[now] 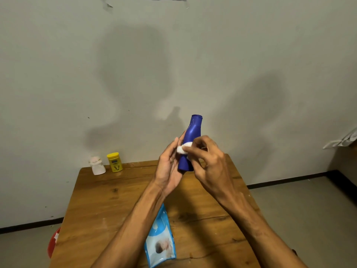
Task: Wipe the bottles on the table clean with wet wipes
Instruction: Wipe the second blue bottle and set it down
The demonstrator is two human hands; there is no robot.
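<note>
A blue bottle [193, 132] is held upright above the far part of the wooden table [108, 206]. My left hand [169, 169] grips its lower body from the left. My right hand [209, 161] presses a bunched white wet wipe [183, 147] against the bottle's middle. A yellow bottle [114, 162] and a small white bottle [97, 165] stand at the table's far left corner. The blue wet wipe pack [160, 238] lies flat on the near part of the table, partly under my left forearm.
The table stands against a plain grey wall. A red round object [52, 242] shows beside the table's near left edge. Bare floor lies to the right, with a white object [342, 141] at the far right edge.
</note>
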